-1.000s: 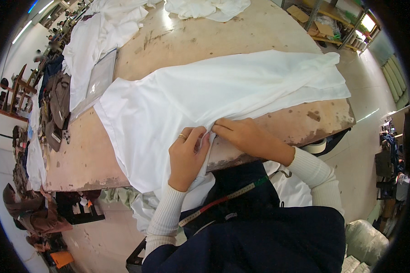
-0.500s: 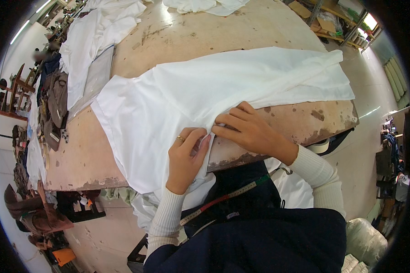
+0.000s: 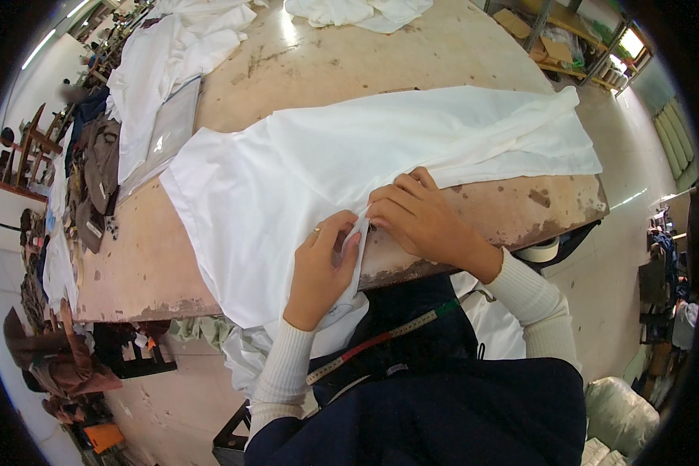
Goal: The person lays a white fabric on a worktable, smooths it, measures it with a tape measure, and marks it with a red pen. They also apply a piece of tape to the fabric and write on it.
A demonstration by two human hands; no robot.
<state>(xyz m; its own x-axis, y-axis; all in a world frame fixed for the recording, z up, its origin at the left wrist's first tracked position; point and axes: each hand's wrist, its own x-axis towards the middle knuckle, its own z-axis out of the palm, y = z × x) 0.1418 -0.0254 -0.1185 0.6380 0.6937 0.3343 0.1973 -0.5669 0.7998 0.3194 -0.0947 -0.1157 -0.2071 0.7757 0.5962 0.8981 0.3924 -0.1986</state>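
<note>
A white garment [image 3: 248,186] lies across the worn wooden table [image 3: 334,62], its near part hanging over the front edge. My left hand [image 3: 324,264], with a ring on one finger, has its fingers closed on a folded edge of the garment. My right hand [image 3: 413,216] is just to the right, pinching the same edge between thumb and fingertips, with the other fingers curled. A red, white and green tape measure [image 3: 415,322] lies over dark fabric below the table edge.
More white cloth [image 3: 349,12] and a clear plastic sheet [image 3: 167,128] lie behind, dark garments [image 3: 97,171] at left. A shelving rack [image 3: 559,46] stands back right, a stuffed sack [image 3: 621,415] lower right. A co-worker in brown [image 3: 66,361] is at the lower left.
My right hand's fingers have risen and curled more over the garment's fold. My left hand has shifted slightly up and right, still on the edge.
</note>
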